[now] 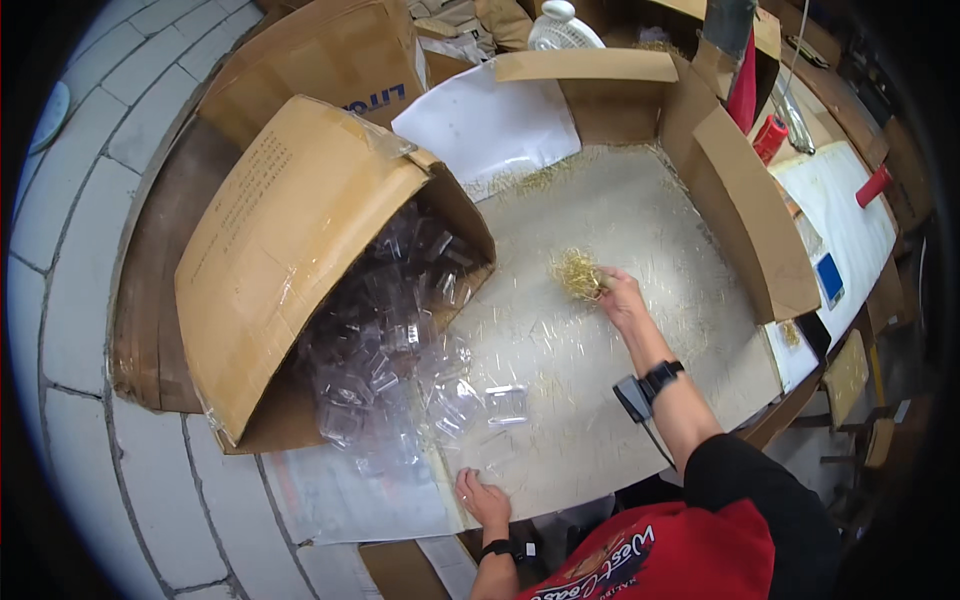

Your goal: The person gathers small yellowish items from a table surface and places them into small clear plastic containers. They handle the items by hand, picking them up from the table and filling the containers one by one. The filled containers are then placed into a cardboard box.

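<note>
Pale tabletop (630, 205); golden tuft (574, 274) pinched in right hand (622, 297), protruding leftward.

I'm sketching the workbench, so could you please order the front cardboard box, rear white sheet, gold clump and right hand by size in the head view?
Front cardboard box
Rear white sheet
Gold clump and right hand: too alike to rank

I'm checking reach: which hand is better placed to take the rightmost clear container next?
Probably the left hand: it rests nearer the clear container, apparently empty, while the right hand holds a clump of gold pieces.
</note>
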The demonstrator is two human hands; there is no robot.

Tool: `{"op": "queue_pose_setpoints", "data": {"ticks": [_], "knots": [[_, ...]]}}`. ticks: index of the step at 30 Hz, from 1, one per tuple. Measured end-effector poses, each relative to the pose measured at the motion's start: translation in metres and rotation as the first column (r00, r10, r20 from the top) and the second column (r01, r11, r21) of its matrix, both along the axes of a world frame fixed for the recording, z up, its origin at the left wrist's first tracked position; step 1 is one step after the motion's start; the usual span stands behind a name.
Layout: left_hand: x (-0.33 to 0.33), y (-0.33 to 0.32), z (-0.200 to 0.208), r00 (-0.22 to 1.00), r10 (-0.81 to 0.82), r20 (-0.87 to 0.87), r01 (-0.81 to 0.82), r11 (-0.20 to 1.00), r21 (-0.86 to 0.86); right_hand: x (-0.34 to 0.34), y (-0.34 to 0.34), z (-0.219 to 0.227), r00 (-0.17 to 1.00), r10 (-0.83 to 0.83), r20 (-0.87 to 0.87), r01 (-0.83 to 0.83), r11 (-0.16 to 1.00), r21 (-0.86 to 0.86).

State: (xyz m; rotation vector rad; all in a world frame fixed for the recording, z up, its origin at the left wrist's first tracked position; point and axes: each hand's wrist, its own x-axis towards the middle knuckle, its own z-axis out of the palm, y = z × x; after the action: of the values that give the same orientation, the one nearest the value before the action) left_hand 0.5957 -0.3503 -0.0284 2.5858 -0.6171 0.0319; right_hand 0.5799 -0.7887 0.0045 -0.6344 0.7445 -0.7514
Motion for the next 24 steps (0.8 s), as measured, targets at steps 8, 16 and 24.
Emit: {"op": "queue_pose_setpoints", "data": {"ticks": [8, 16, 24], "knots": [[0.001, 0.002, -0.005, 0.999, -0.007, 0.044, 0.007, 1.000, 0.002, -0.027, -0.039, -0.017, 0.977, -0.181, 0.114, 0.174, 0.983, 0.062], [-0.002, -0.006, 0.004, 1.000, 0.010, -0.014, -0.010, 1.000, 0.011, -0.052, -0.064, -0.034, 0.987, -0.148, -0.065, 0.153, 0.986, 0.070], [0.003, -0.010, 0.003, 1.000, 0.009, -0.001, -0.008, 1.000, 0.012, -0.057, -0.047, -0.009, 0.984, -0.096, -0.151, 0.097, 0.995, 0.001]]}}
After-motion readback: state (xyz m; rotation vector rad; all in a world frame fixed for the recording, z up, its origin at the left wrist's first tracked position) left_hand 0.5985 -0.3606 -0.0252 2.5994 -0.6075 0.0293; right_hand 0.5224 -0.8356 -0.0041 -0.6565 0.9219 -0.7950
